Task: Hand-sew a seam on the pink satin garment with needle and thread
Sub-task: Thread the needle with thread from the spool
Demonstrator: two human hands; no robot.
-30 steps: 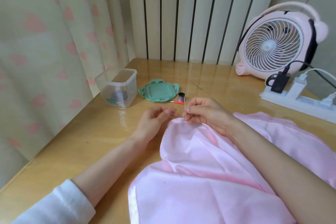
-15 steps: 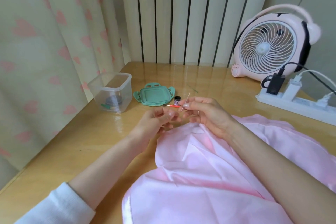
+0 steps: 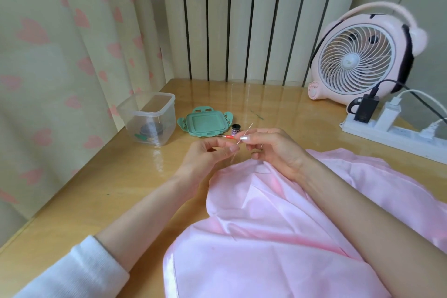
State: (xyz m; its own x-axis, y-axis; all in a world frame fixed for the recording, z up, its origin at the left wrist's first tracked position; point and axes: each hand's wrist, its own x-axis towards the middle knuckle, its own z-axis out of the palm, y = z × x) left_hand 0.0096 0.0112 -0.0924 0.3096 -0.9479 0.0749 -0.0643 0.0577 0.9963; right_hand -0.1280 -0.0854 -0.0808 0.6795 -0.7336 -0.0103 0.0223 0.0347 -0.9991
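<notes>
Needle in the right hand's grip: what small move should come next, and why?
Probably lift the needle up and away to pull the thread tight: the right hand pinches it clear above the pink satin garment, tip pointing away, and the fine thread trails down to the fabric's edge.

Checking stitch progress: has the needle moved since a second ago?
Yes. The needle has risen off the pink garment edge, towards the dark spool, now tilted.
</notes>
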